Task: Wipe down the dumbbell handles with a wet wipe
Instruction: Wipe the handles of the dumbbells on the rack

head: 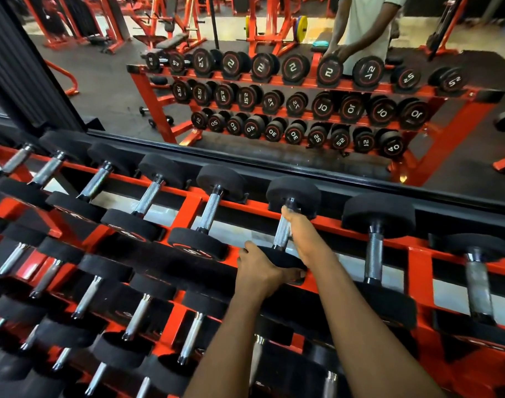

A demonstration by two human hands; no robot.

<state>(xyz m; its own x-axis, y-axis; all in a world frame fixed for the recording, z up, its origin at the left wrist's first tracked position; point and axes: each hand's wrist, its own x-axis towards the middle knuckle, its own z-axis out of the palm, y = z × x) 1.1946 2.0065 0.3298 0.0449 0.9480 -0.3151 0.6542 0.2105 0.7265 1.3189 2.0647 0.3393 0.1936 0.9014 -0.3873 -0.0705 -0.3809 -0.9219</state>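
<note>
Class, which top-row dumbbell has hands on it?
The dumbbell third from the right: the left hand grips its near head and the right hand lies along its handle; others are untouched.

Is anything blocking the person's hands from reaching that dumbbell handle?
Nothing visible does. The right hand lies against the handle, its fingers hidden, and the left hand grips the dumbbell's near end. No wipe shows.

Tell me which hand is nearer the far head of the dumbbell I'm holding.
Right. Your right hand lies along the handle, fingertips close to the far head; your left hand grips the near head at the opposite end.
</note>
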